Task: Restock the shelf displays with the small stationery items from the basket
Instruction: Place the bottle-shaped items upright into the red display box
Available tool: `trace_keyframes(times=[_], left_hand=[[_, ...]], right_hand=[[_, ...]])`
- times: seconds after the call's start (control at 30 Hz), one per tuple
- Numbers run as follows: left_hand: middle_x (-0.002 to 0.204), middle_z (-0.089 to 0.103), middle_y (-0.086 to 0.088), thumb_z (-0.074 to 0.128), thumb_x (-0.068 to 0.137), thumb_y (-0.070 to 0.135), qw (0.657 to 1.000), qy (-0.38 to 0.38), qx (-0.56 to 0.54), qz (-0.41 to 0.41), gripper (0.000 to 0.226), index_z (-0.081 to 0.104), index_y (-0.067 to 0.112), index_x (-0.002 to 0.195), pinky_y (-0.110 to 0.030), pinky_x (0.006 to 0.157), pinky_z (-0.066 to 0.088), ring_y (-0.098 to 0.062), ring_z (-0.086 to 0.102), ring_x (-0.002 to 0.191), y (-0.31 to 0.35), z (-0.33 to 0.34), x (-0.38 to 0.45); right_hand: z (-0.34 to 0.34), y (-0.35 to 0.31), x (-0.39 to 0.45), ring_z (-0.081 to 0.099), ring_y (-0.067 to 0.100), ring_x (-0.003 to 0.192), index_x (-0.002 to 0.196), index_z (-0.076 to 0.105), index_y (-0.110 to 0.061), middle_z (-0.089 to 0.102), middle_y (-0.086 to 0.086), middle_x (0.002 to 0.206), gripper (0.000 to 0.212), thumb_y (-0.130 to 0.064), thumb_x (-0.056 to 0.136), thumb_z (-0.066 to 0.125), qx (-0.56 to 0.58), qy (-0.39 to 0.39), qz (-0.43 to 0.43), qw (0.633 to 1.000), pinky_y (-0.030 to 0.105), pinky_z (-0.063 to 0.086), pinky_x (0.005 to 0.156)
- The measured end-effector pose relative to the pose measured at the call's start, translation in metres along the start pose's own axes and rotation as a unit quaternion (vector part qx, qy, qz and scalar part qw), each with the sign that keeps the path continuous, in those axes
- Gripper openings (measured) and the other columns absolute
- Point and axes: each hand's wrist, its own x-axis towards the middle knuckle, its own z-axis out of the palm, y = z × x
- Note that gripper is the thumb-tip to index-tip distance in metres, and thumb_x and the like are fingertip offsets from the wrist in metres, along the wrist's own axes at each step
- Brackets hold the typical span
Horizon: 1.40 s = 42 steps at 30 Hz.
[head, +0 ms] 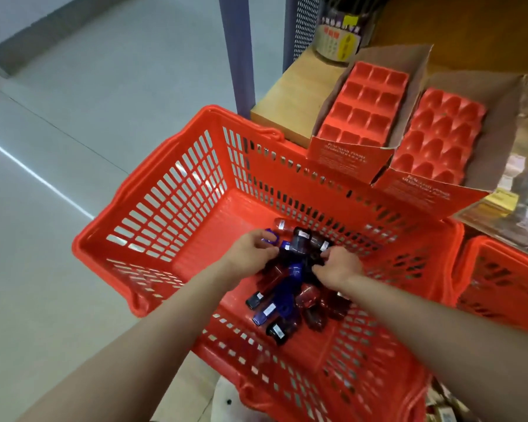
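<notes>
Red plastic is filling most of your view: the slotted basket (171, 214) is sitting in front of you, pressed up against the edge of the wooden shelf (290, 89). Your left hand (250, 254) is reaching into the pile of small stationery items (290, 287) on the basket floor, fingers curled down among the top pieces, with a purple ring-shaped piece (271, 237) just at your fingertips; whether you are actually gripping one, I cannot tell. Your right hand (339, 266) is doing much the same on the other side of the pile, its fingers (325, 255) bent onto the dark pieces, and again the grip itself is hidden. The items (dark blue, purple, dark red and black, several with white labels) are lying heaped toward the near right part of the basket, and one clear piece (282, 224) is lying a little apart, toward the far wall.

On the shelf, two open cardboard display boxes are standing side by side, each holding a red tray of bare pockets: the left display tray (363, 105) with squarish pockets, the right display tray (442, 135) with rounded ones. A second red basket (506, 275) is showing at your right, below the shelf
</notes>
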Motion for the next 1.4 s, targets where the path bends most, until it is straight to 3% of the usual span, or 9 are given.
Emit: trace_keyframes(times=[0.1, 0.27, 0.4, 0.5, 0.63, 0.8, 0.97, 1.13, 1.4], left_hand=[[0.085, 0.054, 0.000, 0.060, 0.095, 0.006, 1.000, 0.023, 0.006, -0.018, 0.021, 0.057, 0.010, 0.116, -0.028, 0.068, 0.045, -0.012, 0.050, 0.068, -0.002, 0.001, 0.000], [0.093, 0.055, 0.001, 0.063, 0.095, 0.020, 0.998, -0.007, 0.060, -0.014, 0.028, 0.057, 0.015, 0.122, -0.025, 0.073, 0.047, -0.013, 0.054, 0.079, 0.000, 0.002, 0.002], [0.112, 0.065, 0.000, 0.057, 0.099, 0.034, 0.992, -0.088, -0.082, -0.036, 0.029, 0.056, 0.021, 0.124, -0.036, 0.096, 0.051, -0.017, 0.063, 0.105, 0.010, 0.004, 0.000], [0.112, 0.064, -0.011, 0.049, 0.103, 0.019, 0.985, -0.012, -0.173, -0.022, 0.020, 0.051, 0.014, 0.122, -0.045, 0.096, 0.054, -0.023, 0.064, 0.103, 0.013, 0.003, 0.006], [0.110, 0.058, -0.012, 0.049, 0.101, 0.015, 0.958, 0.183, -0.213, -0.053, 0.022, 0.047, 0.010, 0.122, -0.041, 0.082, 0.053, -0.019, 0.056, 0.089, 0.010, -0.019, 0.017], [0.112, 0.058, -0.009, 0.051, 0.101, 0.014, 0.940, 0.216, -0.260, -0.043, 0.026, 0.049, 0.009, 0.127, -0.047, 0.101, 0.049, -0.026, 0.057, 0.106, 0.010, -0.030, 0.020], [0.102, 0.056, -0.003, 0.050, 0.102, 0.011, 0.936, 0.198, -0.287, -0.045, 0.024, 0.046, 0.016, 0.125, -0.045, 0.090, 0.055, -0.017, 0.058, 0.086, 0.012, -0.032, 0.016], [0.119, 0.052, -0.010, 0.046, 0.102, 0.006, 0.932, 0.194, -0.299, -0.061, 0.029, 0.043, 0.018, 0.128, -0.042, 0.086, 0.057, -0.023, 0.055, 0.099, 0.018, -0.032, 0.010], [0.128, 0.049, -0.010, 0.044, 0.100, 0.000, 0.933, 0.182, -0.302, -0.069, 0.047, 0.042, 0.027, 0.137, -0.040, 0.083, 0.059, -0.019, 0.054, 0.096, 0.018, -0.035, 0.009]], right_hand=[[0.010, -0.004, -0.001, 0.059, 0.030, 0.117, 0.131, 0.052, -0.010, 0.063, 0.011, 0.126, 0.060, -0.043, 0.085, 0.071, 0.030, -0.012, -0.003, 0.999, 0.029, 0.047, 0.089], [0.028, -0.015, -0.004, 0.062, 0.026, 0.112, 0.136, 0.041, -0.014, 0.063, 0.008, 0.123, 0.063, -0.020, 0.084, 0.075, 0.149, 0.023, 0.008, 0.989, 0.028, 0.047, 0.087], [0.032, -0.027, -0.013, 0.063, -0.001, 0.085, 0.117, 0.051, -0.029, 0.063, -0.017, 0.096, 0.054, -0.013, 0.076, 0.082, 0.264, 0.013, -0.143, 0.954, 0.008, 0.046, 0.067], [0.028, -0.041, -0.013, 0.064, 0.005, 0.096, 0.121, 0.050, -0.029, 0.065, -0.014, 0.103, 0.062, -0.012, 0.072, 0.085, 0.307, -0.041, -0.213, 0.926, 0.019, 0.053, 0.079], [0.029, -0.042, 0.001, 0.055, 0.014, 0.123, 0.137, 0.050, -0.021, 0.060, -0.006, 0.131, 0.049, -0.006, 0.091, 0.063, 0.092, -0.046, -0.296, 0.950, 0.031, 0.043, 0.106], [0.058, -0.052, 0.013, 0.038, 0.022, 0.133, 0.147, 0.037, -0.027, 0.041, -0.006, 0.148, 0.059, -0.034, 0.094, 0.061, -0.197, -0.033, -0.400, 0.895, 0.042, 0.031, 0.108], [0.076, -0.054, 0.021, 0.044, 0.026, 0.120, 0.138, 0.049, -0.024, 0.047, -0.001, 0.134, 0.042, -0.018, 0.097, 0.056, -0.229, 0.054, -0.393, 0.889, 0.039, 0.033, 0.102], [0.055, -0.040, 0.022, 0.052, 0.023, 0.118, 0.132, 0.055, -0.018, 0.049, 0.000, 0.127, 0.036, -0.026, 0.097, 0.058, -0.124, -0.024, -0.360, 0.924, 0.039, 0.040, 0.103], [0.058, -0.034, -0.002, 0.043, 0.021, 0.124, 0.135, 0.050, -0.022, 0.052, -0.002, 0.130, 0.052, -0.053, 0.092, 0.055, -0.321, -0.026, -0.427, 0.845, 0.038, 0.029, 0.102]])
